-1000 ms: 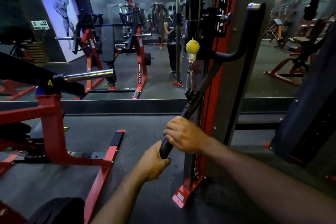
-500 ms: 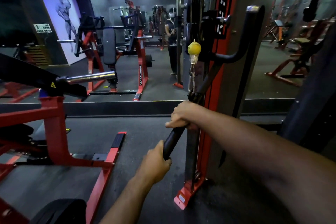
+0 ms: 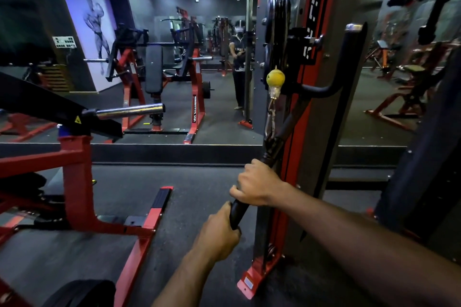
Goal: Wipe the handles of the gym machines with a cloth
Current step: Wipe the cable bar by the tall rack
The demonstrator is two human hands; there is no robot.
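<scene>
I see my left hand (image 3: 219, 233) clenched around the low end of the black bar handle (image 3: 252, 182), and my right hand (image 3: 257, 185) wrapped around the same handle a little higher, fingers curled over it. I cannot tell whether a cloth lies under either palm. The handle slants up and to the right, hanging from a chain link (image 3: 270, 119) below a yellow ball stopper (image 3: 275, 78), just in front of the cable machine column (image 3: 314, 82).

That column is red and grey, flat-sided metal, with a curved black tube (image 3: 336, 82) ending in a chrome cap jutting from it; it stands right behind the handle. To the left, near my forearm, a red plate-loaded machine frame (image 3: 77, 182) of square tubing spreads across the floor, carrying a shiny chrome sleeve (image 3: 129, 111). The floor (image 3: 199, 182) is dark, matte rubber. Behind runs a wall mirror (image 3: 199, 57), showing more red machines and a standing person (image 3: 238, 67). A purple-lit mural of a bodybuilder (image 3: 96, 32) covers the left wall.
</scene>
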